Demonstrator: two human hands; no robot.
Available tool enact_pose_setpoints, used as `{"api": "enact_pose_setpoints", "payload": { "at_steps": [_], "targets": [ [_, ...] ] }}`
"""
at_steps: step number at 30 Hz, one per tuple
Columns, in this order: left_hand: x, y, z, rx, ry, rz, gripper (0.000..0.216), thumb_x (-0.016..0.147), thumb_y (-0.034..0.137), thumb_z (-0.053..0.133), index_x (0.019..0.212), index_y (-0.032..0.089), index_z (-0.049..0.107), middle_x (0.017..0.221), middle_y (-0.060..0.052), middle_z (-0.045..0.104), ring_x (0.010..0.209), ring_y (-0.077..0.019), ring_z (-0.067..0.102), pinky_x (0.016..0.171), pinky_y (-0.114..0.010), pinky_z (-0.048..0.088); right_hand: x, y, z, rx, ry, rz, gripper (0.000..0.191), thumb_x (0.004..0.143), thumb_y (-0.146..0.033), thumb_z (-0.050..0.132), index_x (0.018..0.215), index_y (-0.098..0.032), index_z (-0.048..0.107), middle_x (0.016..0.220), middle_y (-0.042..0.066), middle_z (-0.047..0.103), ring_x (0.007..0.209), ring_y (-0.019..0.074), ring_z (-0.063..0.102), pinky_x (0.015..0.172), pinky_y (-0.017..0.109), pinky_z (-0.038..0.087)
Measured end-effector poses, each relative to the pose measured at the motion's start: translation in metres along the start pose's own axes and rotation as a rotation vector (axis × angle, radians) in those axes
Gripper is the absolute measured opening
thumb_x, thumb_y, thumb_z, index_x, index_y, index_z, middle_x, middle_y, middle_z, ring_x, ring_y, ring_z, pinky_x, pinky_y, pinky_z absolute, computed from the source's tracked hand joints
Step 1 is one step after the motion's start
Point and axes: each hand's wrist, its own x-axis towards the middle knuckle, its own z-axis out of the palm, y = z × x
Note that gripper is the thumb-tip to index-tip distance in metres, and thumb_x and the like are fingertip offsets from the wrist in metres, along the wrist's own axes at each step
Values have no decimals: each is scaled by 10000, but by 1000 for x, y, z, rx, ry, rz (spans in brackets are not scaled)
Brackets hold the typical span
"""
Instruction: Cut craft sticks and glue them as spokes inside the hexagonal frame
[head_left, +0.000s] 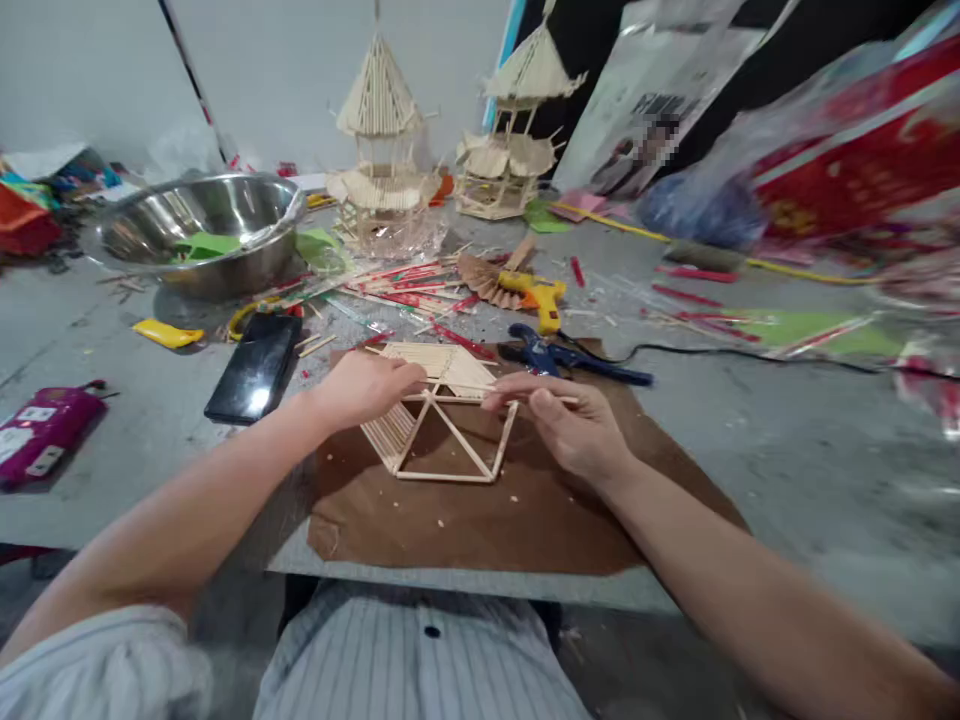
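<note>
A hexagonal frame of thin wooden sticks (444, 478) lies on a brown sheet (480, 535). Its back and left sections are filled with rows of sticks, while the front sections are bare spokes. Above its middle, a thin wooden stick (469, 386) runs between both hands. My right hand (574, 425) pinches it between thumb and fingers, its end poking out to the right. At the stick's left end, my left hand (367, 390) is closed, fingertips together over the frame; exactly how they grip is partly hidden.
Behind the sheet lie blue-handled pliers (551, 358), a yellow glue gun (544, 300) with a black cord, and loose sticks (405, 285). A phone (255, 368) and a steel bowl (217, 272) sit left. Two stick pagodas (381, 100) stand at the back.
</note>
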Motion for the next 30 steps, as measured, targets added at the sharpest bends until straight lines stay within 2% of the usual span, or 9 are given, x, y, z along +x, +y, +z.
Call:
{"api": "enact_pose_setpoints", "payload": {
  "at_steps": [2,4,7,9,11,16,21,30],
  "targets": [
    [1,2,-2,-20,-13,-107,267,859,323,308,919,198,536,719,-18,641,601,-127,576,511,-219,362,4,1,-4,-182,12,61,263,820,-354,456,1032,-243,566,860,28,652,824,156,607,783,337,458],
    [1,3,-5,-52,-18,-214,300,866,339,284,972,188,520,730,-30,646,600,-127,578,525,-222,372,7,3,-6,-370,-44,66,309,794,-359,495,1064,-217,544,892,53,647,846,171,598,776,346,458],
    [2,2,-6,-122,-1,-383,341,877,347,235,1077,186,461,814,-43,653,623,-140,588,551,-240,387,10,3,-4,-677,-267,-42,316,746,-371,555,1001,-186,575,940,81,636,917,199,562,812,373,434],
    [3,-1,-6,-158,-15,-418,345,878,347,226,1076,182,456,846,-49,650,653,-152,596,572,-250,395,11,3,-1,-794,-407,-136,329,739,-398,556,976,-172,591,983,92,629,978,216,527,857,397,400],
    [3,-3,-5,-170,-62,-423,338,875,343,230,1046,178,471,831,-52,649,678,-163,601,591,-259,401,11,2,2,-870,-482,-184,380,737,-433,548,1000,-162,588,1040,97,615,1023,233,498,894,432,358],
    [3,0,-3,-113,-159,-402,326,837,417,304,984,198,497,822,-55,649,748,-203,609,620,-284,418,10,1,6,-1008,-519,-174,416,727,-470,541,1023,-182,594,1116,86,587,1066,264,460,923,507,273],
    [5,9,1,-58,-208,-374,363,789,505,358,940,212,508,778,-60,650,736,-234,612,614,-311,427,9,1,7,-1024,-529,-183,392,737,-424,541,1037,-175,589,1135,77,577,1064,252,450,894,457,321],
    [7,7,4,-94,-230,-442,269,811,408,343,918,215,496,776,-52,648,730,-227,615,602,-300,428,10,1,10,-1040,-511,-221,319,777,-268,475,1069,-172,556,1110,71,592,1065,245,446,875,458,311]
  ]
}}
